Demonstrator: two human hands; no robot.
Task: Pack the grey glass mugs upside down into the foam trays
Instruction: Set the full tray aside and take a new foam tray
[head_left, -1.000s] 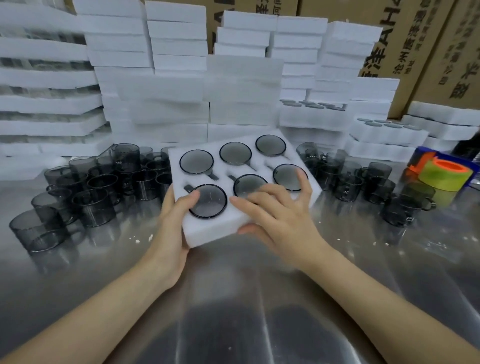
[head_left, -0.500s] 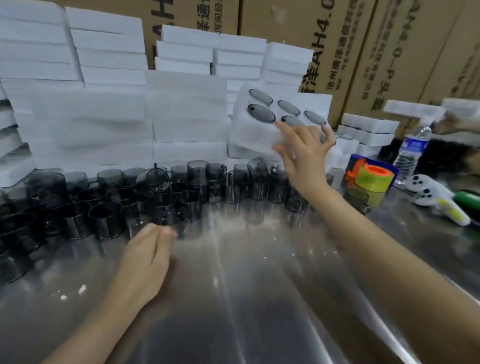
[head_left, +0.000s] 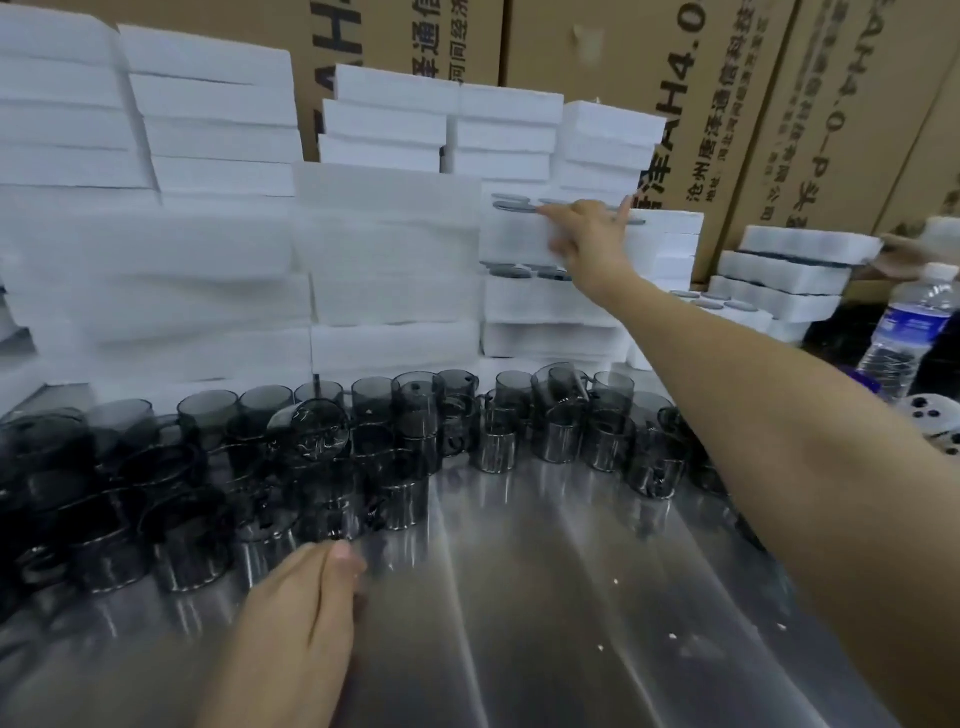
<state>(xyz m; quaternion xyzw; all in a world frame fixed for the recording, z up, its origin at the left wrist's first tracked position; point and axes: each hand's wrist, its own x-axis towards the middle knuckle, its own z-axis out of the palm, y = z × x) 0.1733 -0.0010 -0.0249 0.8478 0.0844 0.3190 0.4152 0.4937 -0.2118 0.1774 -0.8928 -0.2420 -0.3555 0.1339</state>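
Against stacked foam, right hand touches top tray holding upturned mugs.

The table carries a band of loose mugs running from its left edge to right of centre. Behind the mugs, stacks of foam trays form a wall along the table's rear, and cardboard boxes stand behind the stacks. Right of centre, a filled tray lies on top of a stack of other filled trays. The right hand rests against its front, fingers on its top edge. The left hand lies on the table just before the mugs, left of centre. A further tray stack and a water bottle stand at the far right
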